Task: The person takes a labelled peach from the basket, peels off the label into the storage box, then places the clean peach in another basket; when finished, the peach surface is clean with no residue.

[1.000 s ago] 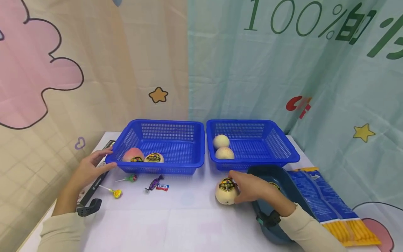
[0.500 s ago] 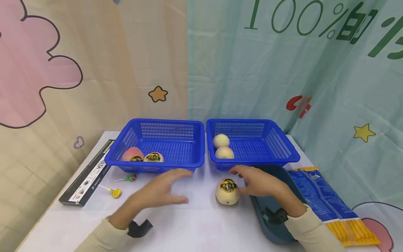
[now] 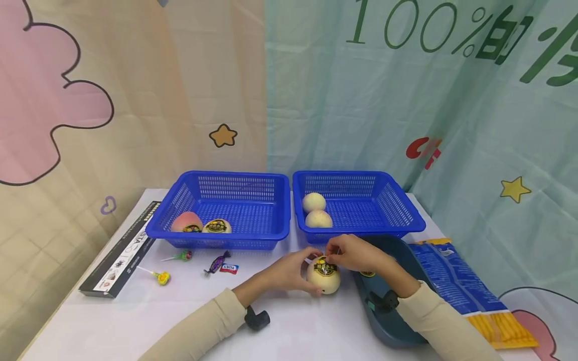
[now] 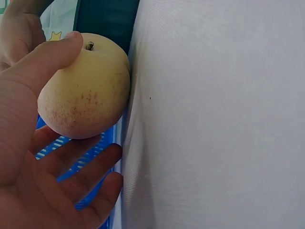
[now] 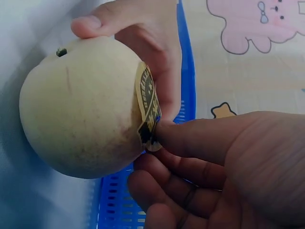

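A pale yellow peach [image 3: 326, 283] stands on the white table, with a black and gold sticker [image 5: 148, 102] on its side. My left hand [image 3: 291, 272] holds it from the left, thumb near the stem end and fingers around the far side, as the left wrist view shows. At the sticker's lower edge, the thumb and finger of my right hand [image 3: 354, 253] pinch it; that edge stands slightly off the skin in the right wrist view. The right hand's other fingers are curled below.
Two blue baskets [image 3: 217, 237] [image 3: 361, 231] at the back hold two peaches each. A dark teal tray [image 3: 393, 335] lies under my right forearm, beside a blue-yellow bag [image 3: 465, 281]. Lollipops [image 3: 163, 278], wrapped candies [image 3: 218, 262] and a long black box [image 3: 119, 255] lie left.
My left hand has come from the left basket's edge across to the peach and now holds it. My right hand has gone from gripping the peach's side to pinching its sticker.
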Tool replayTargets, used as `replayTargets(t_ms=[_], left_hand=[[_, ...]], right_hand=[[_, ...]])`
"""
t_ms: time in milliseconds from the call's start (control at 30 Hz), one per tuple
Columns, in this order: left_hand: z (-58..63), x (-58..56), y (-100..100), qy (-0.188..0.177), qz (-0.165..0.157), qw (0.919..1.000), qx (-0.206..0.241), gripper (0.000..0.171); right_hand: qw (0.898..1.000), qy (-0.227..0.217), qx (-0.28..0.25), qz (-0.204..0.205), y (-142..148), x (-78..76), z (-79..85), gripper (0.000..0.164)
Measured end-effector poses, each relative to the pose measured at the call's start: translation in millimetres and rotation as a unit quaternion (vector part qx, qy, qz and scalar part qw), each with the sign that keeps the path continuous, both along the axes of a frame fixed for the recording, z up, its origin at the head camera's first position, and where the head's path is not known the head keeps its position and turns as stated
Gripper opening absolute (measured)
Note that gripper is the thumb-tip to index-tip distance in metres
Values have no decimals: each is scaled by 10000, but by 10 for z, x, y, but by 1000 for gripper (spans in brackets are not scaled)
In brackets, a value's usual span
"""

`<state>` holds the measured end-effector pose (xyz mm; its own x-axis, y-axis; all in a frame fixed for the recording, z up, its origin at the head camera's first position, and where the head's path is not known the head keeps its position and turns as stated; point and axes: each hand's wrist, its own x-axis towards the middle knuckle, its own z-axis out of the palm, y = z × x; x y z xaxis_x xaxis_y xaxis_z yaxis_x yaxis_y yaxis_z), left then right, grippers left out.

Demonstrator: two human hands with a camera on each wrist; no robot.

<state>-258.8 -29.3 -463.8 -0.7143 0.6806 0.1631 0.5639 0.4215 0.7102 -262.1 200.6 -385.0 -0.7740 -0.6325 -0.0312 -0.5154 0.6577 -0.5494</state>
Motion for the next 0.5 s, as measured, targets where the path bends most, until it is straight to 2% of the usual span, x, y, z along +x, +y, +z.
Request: replayTargets(t_ms=[167,333,500], left_hand=[[-11,3,-3,89,-78,9999,86,82],[9,24,-8,109,-32,9999,64,82],[-8,28,-16,150,-39,9999,42,81]], right_hand=[[9995,-214,-127,-193,-9,-44,0,9],[9992,-307,-119,-220,-20,-61,6,11],[9991,-360,-225,19,24,-19,64,12]])
